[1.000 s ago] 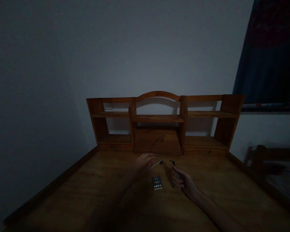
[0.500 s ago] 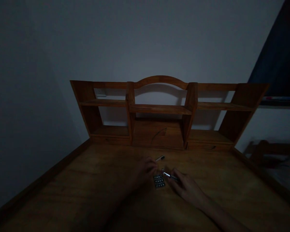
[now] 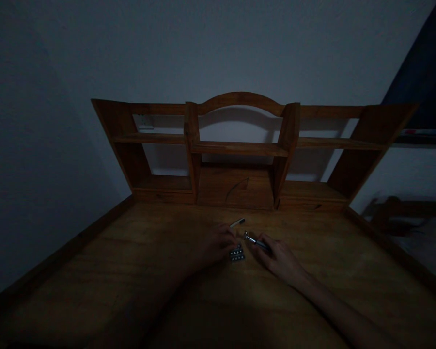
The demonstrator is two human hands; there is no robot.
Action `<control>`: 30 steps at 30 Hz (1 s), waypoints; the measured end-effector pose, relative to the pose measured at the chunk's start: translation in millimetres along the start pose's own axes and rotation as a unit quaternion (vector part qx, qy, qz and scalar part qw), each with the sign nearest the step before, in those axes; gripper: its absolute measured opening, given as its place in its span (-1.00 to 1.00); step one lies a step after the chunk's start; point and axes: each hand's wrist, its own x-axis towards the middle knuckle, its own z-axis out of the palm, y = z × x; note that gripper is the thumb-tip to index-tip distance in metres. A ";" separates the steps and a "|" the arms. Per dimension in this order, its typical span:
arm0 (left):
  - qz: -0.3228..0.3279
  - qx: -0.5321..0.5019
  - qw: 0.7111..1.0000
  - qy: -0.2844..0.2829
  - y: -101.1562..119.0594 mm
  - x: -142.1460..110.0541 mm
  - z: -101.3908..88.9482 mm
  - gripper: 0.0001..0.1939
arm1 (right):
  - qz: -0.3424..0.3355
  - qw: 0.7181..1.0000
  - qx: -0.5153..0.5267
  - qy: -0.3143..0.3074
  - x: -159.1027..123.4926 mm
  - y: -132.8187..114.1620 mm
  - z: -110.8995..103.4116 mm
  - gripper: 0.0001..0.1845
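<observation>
The room is dim. My right hand [image 3: 276, 254] is closed on a thin metal tool [image 3: 252, 239] whose tip points left over the wooden desk [image 3: 131, 271]. A small dark card with rows of pale dots [image 3: 237, 253] lies on the desk between my hands. My left hand [image 3: 220, 241] rests curled on the card's left edge, fingers touching it. A slim pen with a dark cap [image 3: 237, 223] lies just beyond my left hand, apart from it.
A wooden shelf unit [image 3: 240, 148] with an arched top stands at the desk's back against a pale wall. A raised rim [image 3: 58, 254] runs along the desk's left side. Dark furniture [image 3: 403, 218] shows at the far right.
My left hand let the pen go and came down to the card's left edge. My right hand lowered the metal tool from upright to nearly flat, tip toward the card. The view moved closer.
</observation>
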 end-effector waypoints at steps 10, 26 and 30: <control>0.033 -0.028 0.999 -0.033 7.8 -1.4 0.0 -0.83 | -0.009 1.000 -0.016 0.005 -0.6 1.8 1.8 -0.74; 0.002 -0.090 0.994 -0.062 11.2 -5.6 4.3 -0.82 | -0.012 1.000 -0.015 -0.007 0.0 0.9 0.7 -0.75; -0.017 -0.100 0.992 -0.073 11.2 -7.3 4.7 -0.83 | -0.005 1.000 -0.019 -0.002 -0.1 0.8 0.9 -0.74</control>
